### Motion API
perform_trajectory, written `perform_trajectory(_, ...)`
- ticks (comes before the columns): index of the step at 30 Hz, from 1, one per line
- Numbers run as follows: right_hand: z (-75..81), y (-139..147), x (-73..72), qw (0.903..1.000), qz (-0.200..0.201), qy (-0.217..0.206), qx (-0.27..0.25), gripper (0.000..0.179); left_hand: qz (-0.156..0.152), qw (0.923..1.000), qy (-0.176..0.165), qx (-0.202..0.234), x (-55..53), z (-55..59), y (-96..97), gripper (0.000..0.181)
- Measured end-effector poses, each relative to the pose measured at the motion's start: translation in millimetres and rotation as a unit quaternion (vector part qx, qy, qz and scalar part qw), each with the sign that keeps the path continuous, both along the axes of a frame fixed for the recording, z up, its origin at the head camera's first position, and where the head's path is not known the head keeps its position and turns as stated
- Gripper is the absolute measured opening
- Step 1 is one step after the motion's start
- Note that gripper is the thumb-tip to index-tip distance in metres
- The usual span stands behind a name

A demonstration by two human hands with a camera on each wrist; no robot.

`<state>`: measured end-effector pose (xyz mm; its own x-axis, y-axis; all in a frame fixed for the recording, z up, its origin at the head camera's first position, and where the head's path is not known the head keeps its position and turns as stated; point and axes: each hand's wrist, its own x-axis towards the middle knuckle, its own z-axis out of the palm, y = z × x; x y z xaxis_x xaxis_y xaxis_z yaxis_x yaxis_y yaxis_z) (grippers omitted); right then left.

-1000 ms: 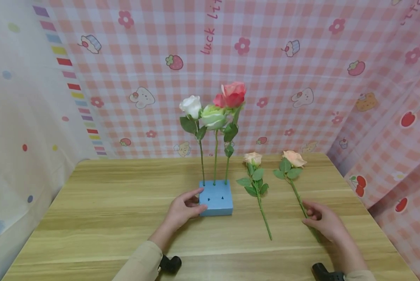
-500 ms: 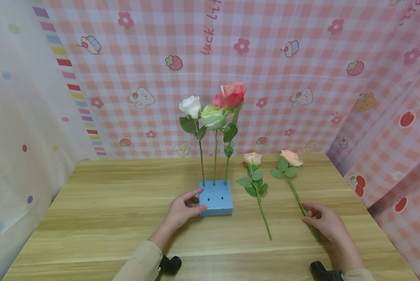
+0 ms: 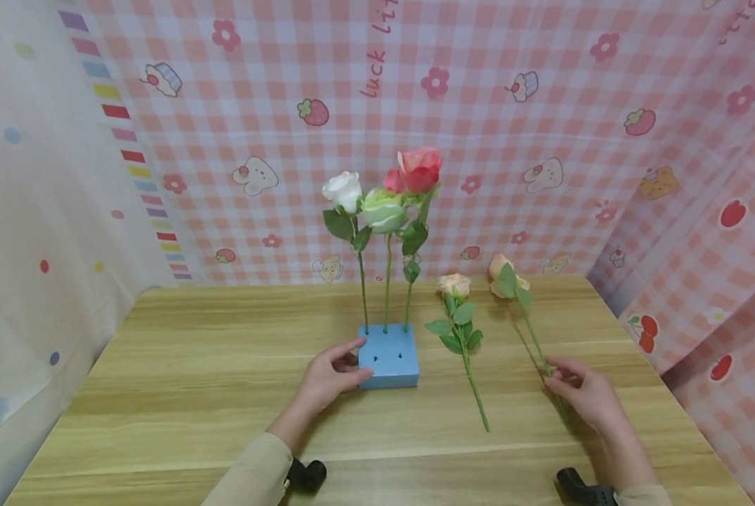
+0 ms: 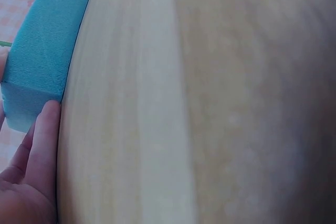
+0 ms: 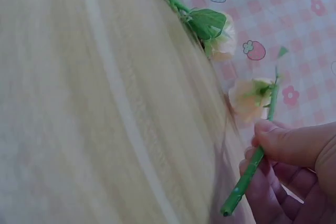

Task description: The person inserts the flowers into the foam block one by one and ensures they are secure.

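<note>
My right hand pinches the green stem of a peach rose between thumb and fingers. In the right wrist view, the cut stem end sticks out below the grip and the bloom lies beyond it. My left hand holds the left side of a blue foam block, thumb toward its front corner. Upright in the block's back row stand a white rose, a pale green rose and a pink-red rose. Two dark holes show in its front part.
A second peach rose with leafy stem lies on the wooden table between the block and my right hand. A pink checked cloth hangs behind the table. Black wrist mounts sit at both cuffs.
The peach rose in my right hand has lifted off the table at the bloom end, swung a little left and turned over. My left hand and the block have stayed put.
</note>
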<state>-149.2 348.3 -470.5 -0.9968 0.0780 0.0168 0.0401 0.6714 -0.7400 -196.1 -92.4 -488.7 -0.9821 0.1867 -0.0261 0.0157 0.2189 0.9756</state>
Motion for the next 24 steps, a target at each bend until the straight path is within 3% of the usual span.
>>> perform_trajectory(3,3.1,-3,-1.4,0.9998,-0.006,0.007,-0.018,0.046,0.004,1.0,-0.001,-0.002,2.5,4.5,1.6,0.055)
perform_trajectory(9,7.9,-13,-6.1,0.998,-0.003,0.028,-0.057,0.042,0.0,1.0,0.007,0.003,15.6,29.6,3.9,0.054)
perform_trajectory(13,11.6,-19,-9.4,0.9957,0.002,0.045,-0.081,0.039,-0.002,0.9999,0.013,0.004,18.8,35.4,4.1,0.054)
perform_trajectory(17,17.4,-26,-12.6,0.9934,0.007,0.049,-0.103,0.038,-0.003,1.0,0.008,0.001,16.7,33.0,3.8,0.053)
perform_trajectory(24,27.1,-42,-17.2,0.9882,0.009,0.061,-0.14,0.034,0.002,0.9999,0.007,-0.009,2.7,4.7,0.9,0.054)
